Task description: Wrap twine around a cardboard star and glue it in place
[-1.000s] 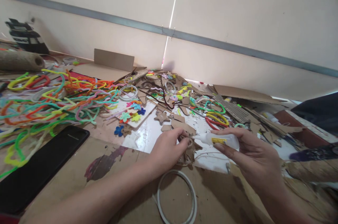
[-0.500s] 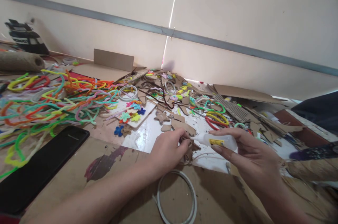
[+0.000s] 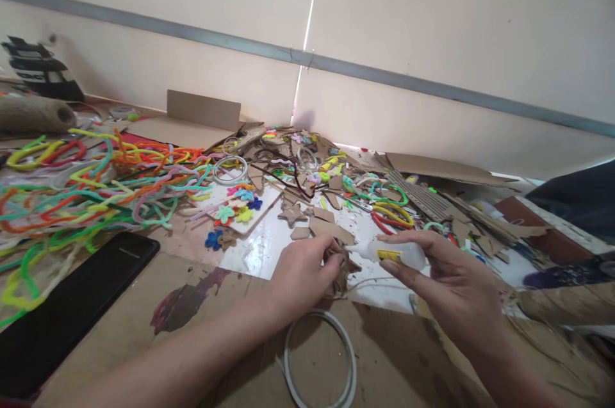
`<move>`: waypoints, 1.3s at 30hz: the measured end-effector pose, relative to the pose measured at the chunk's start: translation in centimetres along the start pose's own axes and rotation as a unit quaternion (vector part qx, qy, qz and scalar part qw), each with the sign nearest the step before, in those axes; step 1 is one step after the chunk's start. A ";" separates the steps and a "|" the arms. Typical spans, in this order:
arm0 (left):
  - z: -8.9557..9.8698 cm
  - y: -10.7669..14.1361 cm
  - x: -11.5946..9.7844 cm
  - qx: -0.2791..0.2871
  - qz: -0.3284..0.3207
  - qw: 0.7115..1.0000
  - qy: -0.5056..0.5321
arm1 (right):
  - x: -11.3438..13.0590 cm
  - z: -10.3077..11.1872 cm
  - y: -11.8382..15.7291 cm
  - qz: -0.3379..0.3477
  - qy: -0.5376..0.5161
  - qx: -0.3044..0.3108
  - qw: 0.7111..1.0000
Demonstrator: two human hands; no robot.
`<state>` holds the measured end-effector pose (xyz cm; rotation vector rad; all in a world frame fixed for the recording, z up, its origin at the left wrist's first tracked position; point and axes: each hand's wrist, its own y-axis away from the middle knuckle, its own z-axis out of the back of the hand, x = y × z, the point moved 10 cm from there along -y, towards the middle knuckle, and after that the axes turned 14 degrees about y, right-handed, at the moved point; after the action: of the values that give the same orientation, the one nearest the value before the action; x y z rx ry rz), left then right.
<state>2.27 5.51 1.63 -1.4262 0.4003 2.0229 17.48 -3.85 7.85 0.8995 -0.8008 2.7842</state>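
Note:
My left hand (image 3: pixel 307 270) is closed on a brown cardboard star (image 3: pixel 343 273), partly wrapped in twine and largely covered by the fingers. In my right hand (image 3: pixel 451 280) lies a small clear glue bottle (image 3: pixel 401 255) with a yellow label, gripped between thumb and fingers. Its white nozzle points left and meets the star near my left fingertips; whether glue is coming out cannot be seen. A strand of twine (image 3: pixel 375 281) trails right from the star. Just below my left wrist a white ring of tape (image 3: pixel 354 363) lies on the cardboard.
Colourful pipe cleaners (image 3: pixel 110 184) are heaped at left, behind a black phone (image 3: pixel 77 312). Felt flowers (image 3: pixel 235 206), another cardboard star (image 3: pixel 291 214) and cardboard scraps (image 3: pixel 331 228) lie ahead. Twine rolls (image 3: pixel 567 299) sit at both sides. A pale panel (image 3: pixel 432 43) closes off the back.
Both hands keep their hold on the star and the glue bottle, the nozzle staying at the star. The whole view has shifted slightly; little else differs.

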 end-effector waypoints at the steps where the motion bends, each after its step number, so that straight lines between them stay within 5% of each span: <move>1: 0.0 0.0 0.0 -0.002 -0.001 1.000 0.001 | -0.1 0.1 0.0 -0.007 0.000 -0.006 1.000; 39: 0.2 -0.2 0.5 -0.015 0.015 0.999 0.030 | 0.2 -0.4 -0.2 0.013 -0.025 0.018 0.999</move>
<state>2.13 5.92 1.26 -1.5091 0.4204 2.0213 17.19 -3.47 7.78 0.9755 -0.7774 2.8179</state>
